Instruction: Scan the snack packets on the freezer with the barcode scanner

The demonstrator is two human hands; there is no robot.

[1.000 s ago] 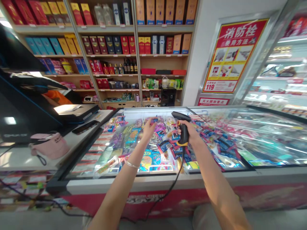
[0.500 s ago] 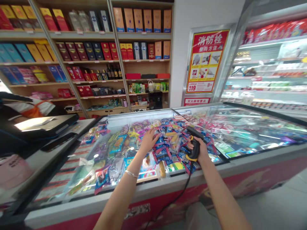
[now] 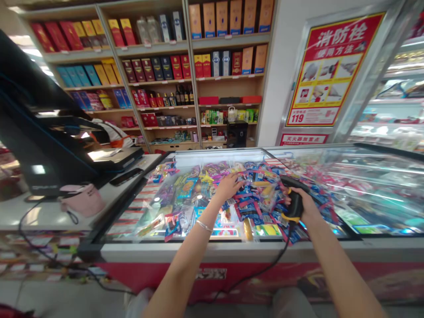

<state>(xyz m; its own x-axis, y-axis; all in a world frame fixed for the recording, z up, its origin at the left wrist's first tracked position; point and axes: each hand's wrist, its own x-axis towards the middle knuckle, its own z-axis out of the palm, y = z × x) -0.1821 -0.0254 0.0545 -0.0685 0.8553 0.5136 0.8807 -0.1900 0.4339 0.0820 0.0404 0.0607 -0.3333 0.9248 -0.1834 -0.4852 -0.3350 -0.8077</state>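
Note:
My right hand is wrapped round a black and yellow handheld barcode scanner, whose cable hangs down over the freezer's front. Beneath and around it lies a heap of small blue and pink snack packets on the glass top. My left hand, with a bracelet at its wrist, rests on or just over the heap's left side, fingers stretched out and holding nothing that I can see. A yellow packaged item lies near the front edge of the glass.
The chest freezer spans the front, with packaged goods under its glass. To the left, a counter carries a pink pouch, a phone and a black terminal. Behind stand shelves of boxes. A person's sleeve shows behind the counter.
The view has swung left, so everything sits further right and more of the counter shows. My left hand stays over the packets with fingers extended; my right still grips the scanner.

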